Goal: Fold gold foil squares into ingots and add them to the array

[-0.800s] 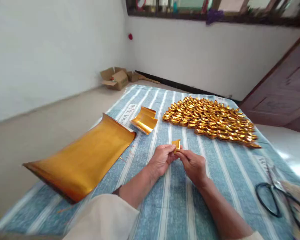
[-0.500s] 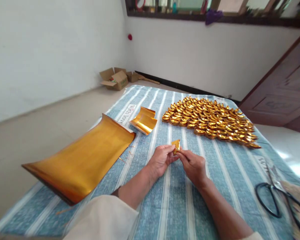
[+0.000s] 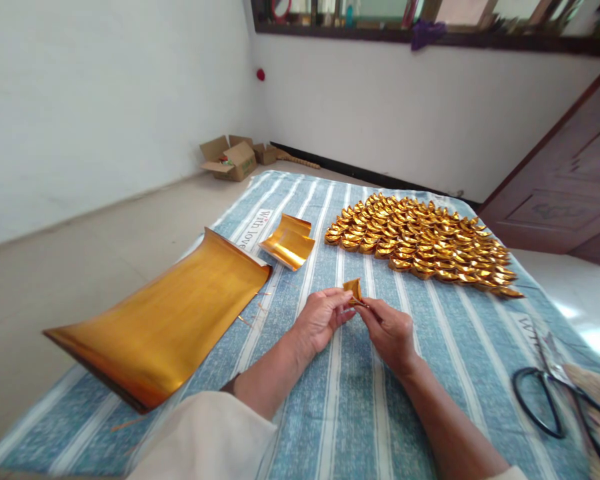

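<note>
A small piece of gold foil paper [image 3: 351,288], partly folded, is pinched between both my hands above the table. My left hand [image 3: 325,316] grips its left side with thumb and fingers. The fingertips of my right hand [image 3: 389,333] close on its lower right edge. Beyond them, to the right, folded gold paper ingots [image 3: 420,240] lie in dense overlapping rows. A short stack of gold paper [image 3: 289,241] curls up from the cloth ahead of my left hand. Further left lies a large gold foil sheet [image 3: 170,313] with curled ends.
Black-handled scissors [image 3: 540,400] rest at the right edge beside a tan cloth [image 3: 597,387]. A striped blue tablecloth [image 3: 305,413] covers the table. Thin gold scraps [image 3: 245,320] lie near the large sheet. An open cardboard box [image 3: 229,160] stands on the floor behind.
Both hands stay in nearly the same place, still pinching the foil paper. My right fingers have shifted slightly along its lower edge, and the piece has turned a little.
</note>
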The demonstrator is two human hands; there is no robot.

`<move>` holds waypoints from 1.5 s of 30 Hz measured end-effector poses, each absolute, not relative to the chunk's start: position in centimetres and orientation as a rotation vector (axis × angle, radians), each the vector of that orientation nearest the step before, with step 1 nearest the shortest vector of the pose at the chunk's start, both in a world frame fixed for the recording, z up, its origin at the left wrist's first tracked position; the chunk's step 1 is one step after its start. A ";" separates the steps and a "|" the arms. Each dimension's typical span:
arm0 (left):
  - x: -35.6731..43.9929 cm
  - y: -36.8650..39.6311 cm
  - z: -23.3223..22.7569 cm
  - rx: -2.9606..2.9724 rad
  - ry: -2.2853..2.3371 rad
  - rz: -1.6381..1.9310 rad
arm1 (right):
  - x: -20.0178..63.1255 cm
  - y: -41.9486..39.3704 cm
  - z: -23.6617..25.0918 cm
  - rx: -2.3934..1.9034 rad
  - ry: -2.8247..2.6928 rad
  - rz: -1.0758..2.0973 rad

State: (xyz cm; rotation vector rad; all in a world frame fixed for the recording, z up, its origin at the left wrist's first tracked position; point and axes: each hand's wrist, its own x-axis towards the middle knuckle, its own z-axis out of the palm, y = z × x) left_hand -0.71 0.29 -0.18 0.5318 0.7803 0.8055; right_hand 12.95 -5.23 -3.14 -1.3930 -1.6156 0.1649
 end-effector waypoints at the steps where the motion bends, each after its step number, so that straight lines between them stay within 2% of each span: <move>1: -0.7 0.3 -0.3 0.566 0.780 0.813 | 12.9 -5.2 -3.2 -1.407 -1.579 0.197; 6: -0.7 0.0 -0.5 0.830 0.823 0.822 | 12.4 -5.1 -3.1 -1.466 -1.291 0.516; 11: -0.9 0.0 -0.6 1.539 0.909 1.046 | 12.1 -5.2 -2.0 -1.340 -0.965 0.920; 15: -1.1 -0.1 -1.0 2.064 0.894 1.202 | 12.2 -5.3 -1.4 -1.263 -0.868 1.008; 19: -0.9 -0.1 -1.5 2.253 0.881 1.231 | 12.5 -5.2 -1.4 -1.234 -0.794 1.034; 22: -0.7 -0.3 -1.3 2.154 0.886 1.193 | 12.5 -5.1 -1.4 -1.218 -0.770 1.056; 27: -0.5 -0.8 0.2 1.648 0.905 1.155 | 12.5 -5.1 -1.5 -1.216 -0.779 1.028; 37: -0.2 -1.0 0.4 0.845 0.671 0.867 | 12.0 -5.4 -1.4 -1.325 -0.978 0.764; 45: -0.3 -0.9 0.0 0.557 0.617 0.791 | 12.0 -5.8 -1.9 -1.387 -1.251 0.506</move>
